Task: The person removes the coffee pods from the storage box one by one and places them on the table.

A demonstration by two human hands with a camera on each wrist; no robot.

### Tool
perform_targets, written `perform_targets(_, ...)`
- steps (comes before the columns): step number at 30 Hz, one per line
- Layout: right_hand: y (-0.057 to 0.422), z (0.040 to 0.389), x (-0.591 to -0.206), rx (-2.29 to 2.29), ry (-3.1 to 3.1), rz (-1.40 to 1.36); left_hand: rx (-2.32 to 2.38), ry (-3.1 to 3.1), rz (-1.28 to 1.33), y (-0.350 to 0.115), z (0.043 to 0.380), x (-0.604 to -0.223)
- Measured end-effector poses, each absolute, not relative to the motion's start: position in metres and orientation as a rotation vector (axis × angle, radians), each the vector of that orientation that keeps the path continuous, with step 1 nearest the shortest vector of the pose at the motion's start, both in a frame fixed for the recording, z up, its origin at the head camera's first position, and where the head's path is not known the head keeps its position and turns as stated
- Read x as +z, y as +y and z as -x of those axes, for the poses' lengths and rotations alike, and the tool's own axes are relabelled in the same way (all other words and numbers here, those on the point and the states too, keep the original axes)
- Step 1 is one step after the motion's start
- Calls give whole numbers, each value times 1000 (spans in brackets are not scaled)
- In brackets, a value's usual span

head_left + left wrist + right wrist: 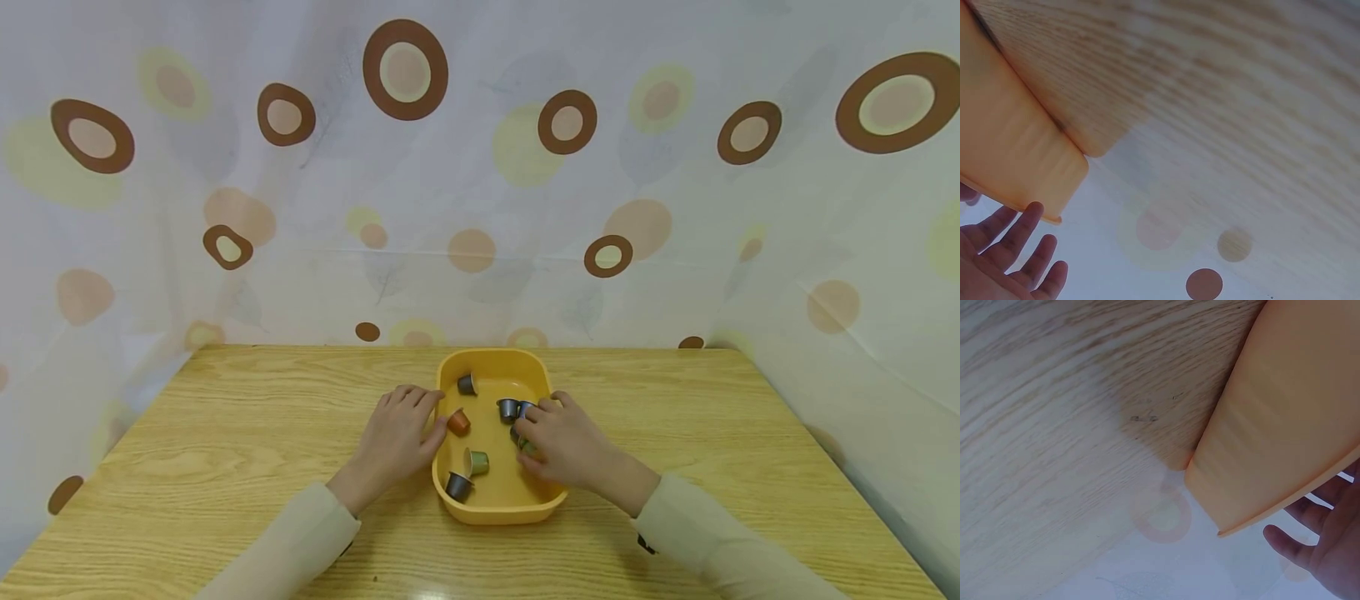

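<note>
A yellow plastic tub (pixel 498 515) on the table holds several coffee capsules. My left hand (pixel 401 429) is at the tub's left rim, its fingers loosely spread; the thumb reaches over beside an orange capsule (pixel 459 422). My right hand (pixel 562 442) reaches over the right rim. Its fingertips are among a dark capsule (pixel 507 409), a blue capsule (pixel 527 409) and a green capsule (pixel 528 448), which it partly covers. Whether it pinches one is hidden. In the wrist views, the left hand (pixel 1010 256) and right hand (pixel 1329 531) appear beside the tub's outer wall.
Along the tub's left side lie a black capsule (pixel 467 384), a pale green capsule (pixel 477 462) and another dark capsule (pixel 458 487). The tub stands on a wood-grain table (pixel 285 433). A patterned white cloth (pixel 465 183) hangs behind and at the sides.
</note>
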State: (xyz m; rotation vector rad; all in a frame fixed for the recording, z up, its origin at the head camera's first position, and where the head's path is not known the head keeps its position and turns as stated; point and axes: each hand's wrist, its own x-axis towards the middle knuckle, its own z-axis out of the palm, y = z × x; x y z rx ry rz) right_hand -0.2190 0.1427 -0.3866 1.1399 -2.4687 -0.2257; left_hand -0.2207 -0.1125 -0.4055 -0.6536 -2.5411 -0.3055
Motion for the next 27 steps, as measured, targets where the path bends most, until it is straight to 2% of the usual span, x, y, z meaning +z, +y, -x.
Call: perform_targets(27, 135, 217, -383, -278, -2728, -1104, -325, -2550, 653, -112, 219, -403)
